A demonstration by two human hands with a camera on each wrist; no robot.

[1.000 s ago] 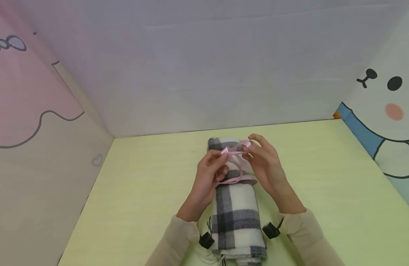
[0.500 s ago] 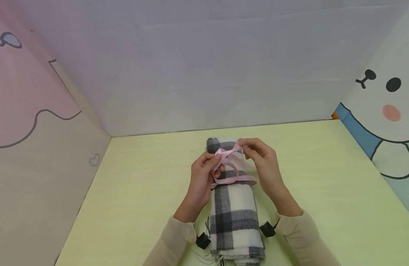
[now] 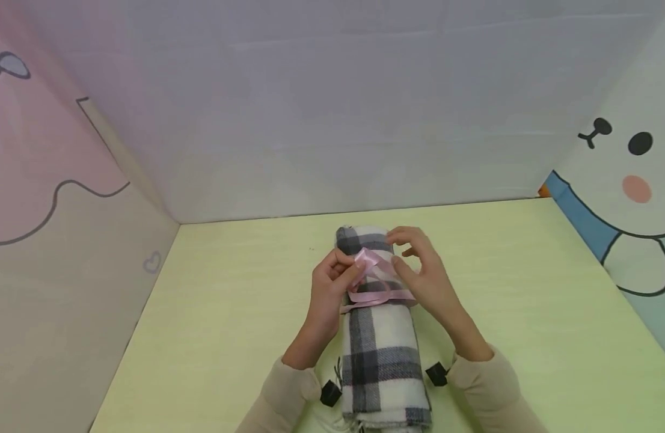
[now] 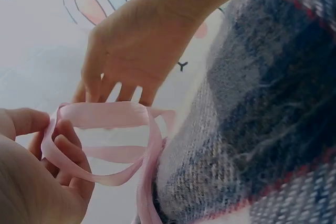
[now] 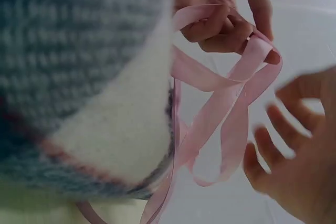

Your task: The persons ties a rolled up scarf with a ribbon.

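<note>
1. The pink ribbon (image 3: 373, 278) circles the rolled plaid scarf (image 3: 380, 337) near its far end; loose loops rise above the roll.
2. The scarf lies lengthwise on the yellow-green tabletop (image 3: 527, 313), roughly centred, its near end at the lower frame edge.
3. Bare tabletop extends on both sides of the roll; panel walls close the left, the back and the right, where a cartoon bear panel (image 3: 630, 180) stands.
4. The left hand (image 3: 332, 288), fingers curled, pinches a ribbon loop at the roll's left upper side.
5. The right hand (image 3: 421, 273) hovers just beside the loop, fingers spread and relaxed; the wrist views show its fingertips (image 5: 262, 145) apart from the ribbon, gripping nothing.
6. Both forearms flank the roll, sleeves (image 3: 484, 385) low over the tabletop.
</note>
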